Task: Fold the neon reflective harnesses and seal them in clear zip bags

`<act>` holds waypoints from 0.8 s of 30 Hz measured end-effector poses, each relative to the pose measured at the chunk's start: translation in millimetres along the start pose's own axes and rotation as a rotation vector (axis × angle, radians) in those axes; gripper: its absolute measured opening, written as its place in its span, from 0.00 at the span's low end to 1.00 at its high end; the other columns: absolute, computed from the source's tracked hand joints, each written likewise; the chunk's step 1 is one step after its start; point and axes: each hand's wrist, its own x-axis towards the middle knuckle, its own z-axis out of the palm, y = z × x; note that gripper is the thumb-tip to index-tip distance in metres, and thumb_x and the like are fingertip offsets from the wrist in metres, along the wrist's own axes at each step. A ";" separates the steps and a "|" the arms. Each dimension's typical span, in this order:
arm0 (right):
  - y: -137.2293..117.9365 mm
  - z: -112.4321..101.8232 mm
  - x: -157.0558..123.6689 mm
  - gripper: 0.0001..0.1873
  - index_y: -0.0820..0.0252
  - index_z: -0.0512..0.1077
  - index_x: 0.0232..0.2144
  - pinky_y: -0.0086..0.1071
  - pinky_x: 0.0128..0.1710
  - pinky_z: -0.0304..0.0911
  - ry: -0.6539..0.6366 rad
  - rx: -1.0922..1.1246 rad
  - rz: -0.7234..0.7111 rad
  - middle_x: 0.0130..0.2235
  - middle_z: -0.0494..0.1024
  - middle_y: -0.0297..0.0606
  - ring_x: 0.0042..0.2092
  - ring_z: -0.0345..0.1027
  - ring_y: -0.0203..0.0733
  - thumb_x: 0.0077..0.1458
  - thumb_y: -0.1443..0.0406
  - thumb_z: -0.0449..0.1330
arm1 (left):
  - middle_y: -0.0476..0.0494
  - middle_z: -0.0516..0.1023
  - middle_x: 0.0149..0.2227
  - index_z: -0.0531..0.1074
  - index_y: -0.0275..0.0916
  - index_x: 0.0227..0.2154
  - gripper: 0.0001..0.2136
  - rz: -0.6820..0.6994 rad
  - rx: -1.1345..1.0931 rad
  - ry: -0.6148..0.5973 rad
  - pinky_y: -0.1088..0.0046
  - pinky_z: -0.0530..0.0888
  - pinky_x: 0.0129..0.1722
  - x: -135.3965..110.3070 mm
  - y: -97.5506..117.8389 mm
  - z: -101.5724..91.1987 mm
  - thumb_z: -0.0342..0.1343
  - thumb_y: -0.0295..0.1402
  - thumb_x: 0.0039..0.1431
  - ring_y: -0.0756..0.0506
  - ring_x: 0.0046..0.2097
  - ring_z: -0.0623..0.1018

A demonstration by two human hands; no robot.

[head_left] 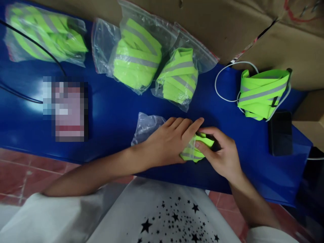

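Observation:
A folded neon-green reflective vest [196, 148] with grey stripes lies near the front edge of the blue table [113, 111]. My left hand [168, 141] lies flat on top of it, fingers together and pressing down. My right hand [222, 153] pinches the vest's right end between thumb and fingers. A clear plastic bag [146, 126] sits just behind my left hand, partly under it.
Three bagged green vests lie along the back: one [45, 33] far left, two more [138, 57] [178, 77] mid-table. An unbagged vest [263, 92] rests at right by a white cable [222, 76] and a black phone [280, 133]. Cardboard boxes [227, 23] stand behind. A pixelated item [67, 111] lies left.

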 end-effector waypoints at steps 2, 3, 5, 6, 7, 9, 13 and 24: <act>-0.3 0.9 -1.3 0.05 0.53 0.75 0.41 0.34 0.41 0.74 -0.026 0.023 -0.061 0.39 0.82 0.33 0.39 0.78 0.41 0.62 0.62 0.66 | 0.33 0.74 0.56 0.44 0.29 0.71 0.56 0.099 -0.065 -0.114 0.58 0.69 0.56 5.2 -7.3 -4.9 0.72 0.44 0.48 0.34 0.55 0.76; -0.6 1.9 -1.9 0.04 0.54 0.74 0.39 0.33 0.39 0.73 -0.026 0.028 -0.080 0.37 0.81 0.32 0.38 0.77 0.40 0.62 0.63 0.66 | 0.35 0.75 0.55 0.43 0.30 0.72 0.58 0.142 -0.093 -0.165 0.59 0.70 0.55 8.0 -9.8 -7.1 0.72 0.44 0.46 0.35 0.54 0.76; -1.2 4.0 -3.0 0.04 0.55 0.74 0.38 0.33 0.38 0.72 0.004 0.042 -0.082 0.35 0.81 0.32 0.36 0.76 0.39 0.61 0.64 0.66 | 0.36 0.75 0.54 0.42 0.31 0.72 0.58 0.176 -0.117 -0.205 0.61 0.71 0.53 12.4 -11.3 -9.8 0.73 0.43 0.46 0.36 0.52 0.76; -1.5 4.9 -3.2 0.04 0.55 0.74 0.38 0.32 0.38 0.72 0.031 0.061 -0.057 0.35 0.80 0.31 0.36 0.76 0.39 0.61 0.65 0.67 | 0.36 0.75 0.54 0.42 0.31 0.72 0.57 0.172 -0.107 -0.190 0.61 0.71 0.51 13.7 -9.9 -10.2 0.73 0.42 0.47 0.36 0.52 0.76; -1.7 5.8 -3.3 0.05 0.54 0.74 0.38 0.32 0.38 0.72 0.057 0.088 -0.018 0.36 0.80 0.31 0.37 0.75 0.39 0.60 0.65 0.67 | 0.35 0.75 0.54 0.43 0.31 0.72 0.56 0.157 -0.079 -0.157 0.61 0.72 0.50 14.3 -7.1 -10.2 0.72 0.42 0.49 0.36 0.52 0.76; -2.2 7.9 -3.0 0.08 0.54 0.73 0.40 0.31 0.37 0.71 0.101 0.169 0.071 0.37 0.80 0.32 0.37 0.75 0.39 0.59 0.65 0.68 | 0.33 0.75 0.54 0.43 0.29 0.72 0.52 0.129 0.021 -0.077 0.60 0.72 0.49 13.5 1.7 -9.2 0.69 0.41 0.54 0.35 0.52 0.76; -2.1 16.1 -2.5 0.14 0.53 0.68 0.41 0.33 0.42 0.72 0.225 0.230 0.070 0.42 0.76 0.34 0.43 0.74 0.40 0.55 0.69 0.66 | 0.33 0.76 0.52 0.42 0.33 0.73 0.36 0.155 0.258 0.053 0.60 0.70 0.47 9.3 20.9 -6.3 0.54 0.31 0.69 0.38 0.48 0.77; 14.1 -18.3 8.9 0.25 0.46 0.71 0.56 0.38 0.57 0.71 -0.207 0.525 0.129 0.53 0.77 0.35 0.55 0.73 0.43 0.57 0.64 0.71 | 0.31 0.74 0.57 0.44 0.36 0.73 0.43 0.063 0.197 0.028 0.59 0.72 0.50 9.8 -6.8 -20.2 0.61 0.43 0.64 0.35 0.55 0.75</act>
